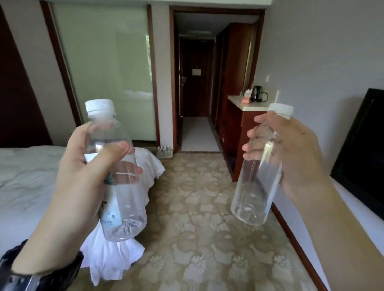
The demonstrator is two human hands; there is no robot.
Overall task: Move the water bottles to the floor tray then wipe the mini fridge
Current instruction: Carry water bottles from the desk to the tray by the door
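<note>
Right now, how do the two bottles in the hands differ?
The left bottle carries a paper label; the right bottle shows none. The left hand wraps the left bottle at mid-body; the right hand grips the right bottle nearer its cap. Both are clear, white-capped and tilted.

Patterned floor (197, 211) carrying a bed (22, 183) on the left, a tray of bottles (164, 151) by the far wall; worktop (249, 106) holding a kettle (257, 93).
</note>
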